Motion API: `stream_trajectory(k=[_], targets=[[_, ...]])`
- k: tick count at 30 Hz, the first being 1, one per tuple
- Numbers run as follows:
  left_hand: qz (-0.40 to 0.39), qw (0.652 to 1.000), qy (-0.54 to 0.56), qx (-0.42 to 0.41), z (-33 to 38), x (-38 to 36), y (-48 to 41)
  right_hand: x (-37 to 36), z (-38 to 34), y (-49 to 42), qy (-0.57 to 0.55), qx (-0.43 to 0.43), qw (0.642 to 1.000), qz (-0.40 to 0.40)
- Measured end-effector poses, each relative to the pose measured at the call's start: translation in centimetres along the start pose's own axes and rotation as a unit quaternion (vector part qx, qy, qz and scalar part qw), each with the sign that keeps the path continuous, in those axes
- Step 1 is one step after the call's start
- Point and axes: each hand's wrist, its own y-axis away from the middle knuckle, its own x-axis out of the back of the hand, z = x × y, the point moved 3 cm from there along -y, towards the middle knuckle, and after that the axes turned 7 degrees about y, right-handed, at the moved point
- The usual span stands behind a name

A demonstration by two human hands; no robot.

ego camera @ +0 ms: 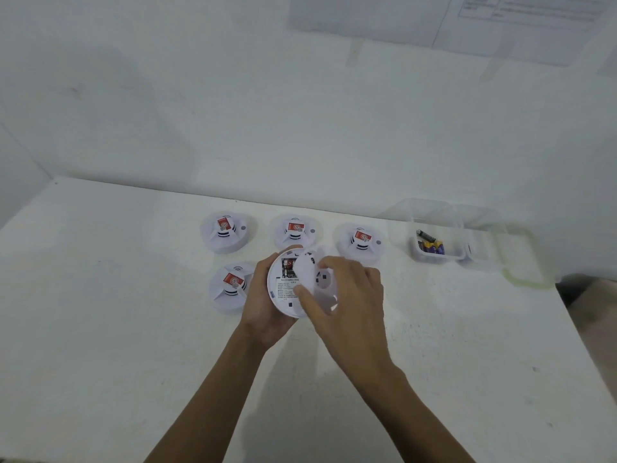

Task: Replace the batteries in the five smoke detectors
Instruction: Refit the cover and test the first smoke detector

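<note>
Table (pixel 100 329) white | wall (pixel 167 111) white, papers (pixel 434 21) taped | hands (pixel 263 305) (pixel 350 305) grip detector (pixel 283 290)

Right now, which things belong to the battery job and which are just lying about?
Job: smoke detector in left hand; back cover in right hand; four detectors on the table; batteries in the tub.
Lying about: tub lid; papers taped to the wall.
</note>
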Motion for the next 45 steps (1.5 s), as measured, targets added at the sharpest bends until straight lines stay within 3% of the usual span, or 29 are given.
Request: stream_trajectory(k=[10,25,35,45], targets=[[0.02,0.999,-0.047,-0.021,0.1,0.1,0.1,-1.5,-1.3,-0.4,0.12,0.035,0.992,0.001],[0.048,0.993,-0.097,-0.057,0.3,0.0,0.1,-1.2,-1.9,-0.2,0.1,0.007,0.995,-0.019],[0.02,0.992,-0.101,-0.072,0.6,-0.6,0.0,-1.2,-1.8,-0.4,0.076,-0.001,0.997,0.003],[0.023,0.992,-0.098,-0.076,0.8,-0.6,0.0,-1.6,-2.1,-0.6,0.076,-0.032,0.996,-0.039]])
